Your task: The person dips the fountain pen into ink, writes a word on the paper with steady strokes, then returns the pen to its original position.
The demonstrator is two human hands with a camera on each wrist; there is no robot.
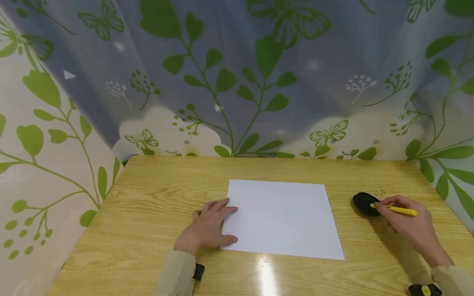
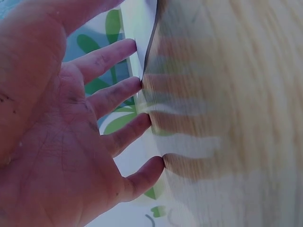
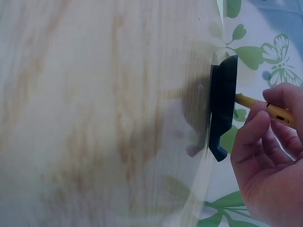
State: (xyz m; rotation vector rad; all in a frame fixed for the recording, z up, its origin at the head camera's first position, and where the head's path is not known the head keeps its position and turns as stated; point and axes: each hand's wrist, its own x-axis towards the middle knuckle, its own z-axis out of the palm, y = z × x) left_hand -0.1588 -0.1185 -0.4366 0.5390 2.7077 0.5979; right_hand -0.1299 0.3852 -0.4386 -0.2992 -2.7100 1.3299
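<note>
A blank white sheet of paper (image 1: 281, 220) lies flat on the wooden table (image 1: 148, 193). My left hand (image 1: 209, 226) rests at the paper's left edge, fingers spread, with some fingertips and the thumb on the sheet; the left wrist view shows the palm (image 2: 61, 142) and the straight fingers. On the right, a small black dish (image 1: 363, 203) stands on the table. My right hand (image 1: 411, 220) pinches a yellow pen (image 1: 400, 210) between thumb and fingers. In the right wrist view the pen (image 3: 279, 113) points into the dish (image 3: 223, 99), whose wall hides the tip.
A curtain (image 1: 237, 82) with green leaves and butterflies hangs behind the table and along both sides. Dark bands (image 1: 199, 271) sit at both wrists. A bright reflection shows on the table below the paper.
</note>
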